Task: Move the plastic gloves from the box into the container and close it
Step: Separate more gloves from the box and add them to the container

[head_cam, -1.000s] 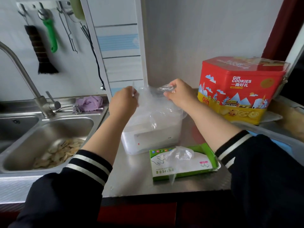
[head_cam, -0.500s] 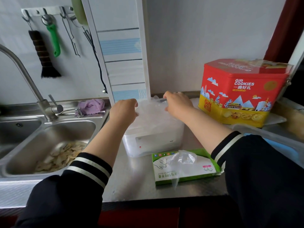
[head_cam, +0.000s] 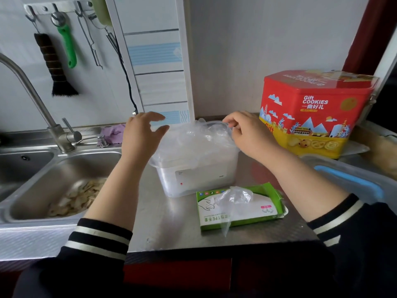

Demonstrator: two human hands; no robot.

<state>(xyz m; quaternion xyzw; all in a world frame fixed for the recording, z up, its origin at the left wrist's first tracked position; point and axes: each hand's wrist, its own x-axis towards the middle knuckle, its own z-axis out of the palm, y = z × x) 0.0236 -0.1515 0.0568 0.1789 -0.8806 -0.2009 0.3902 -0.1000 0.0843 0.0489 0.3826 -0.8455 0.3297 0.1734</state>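
Head view: plastic gloves point(head_cam: 193, 140) heap in the container point(head_cam: 197, 179) between relaxed left hand point(head_cam: 141, 134) and curled right hand point(head_cam: 247, 134).

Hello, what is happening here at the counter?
A person is filling a clear container with plastic gloves from the green box. The left hand hovers open at the container's left side, and the right hand pinches its far rim. A heap of gloves lies on top, one sticks out of the box, and the container is not closed.
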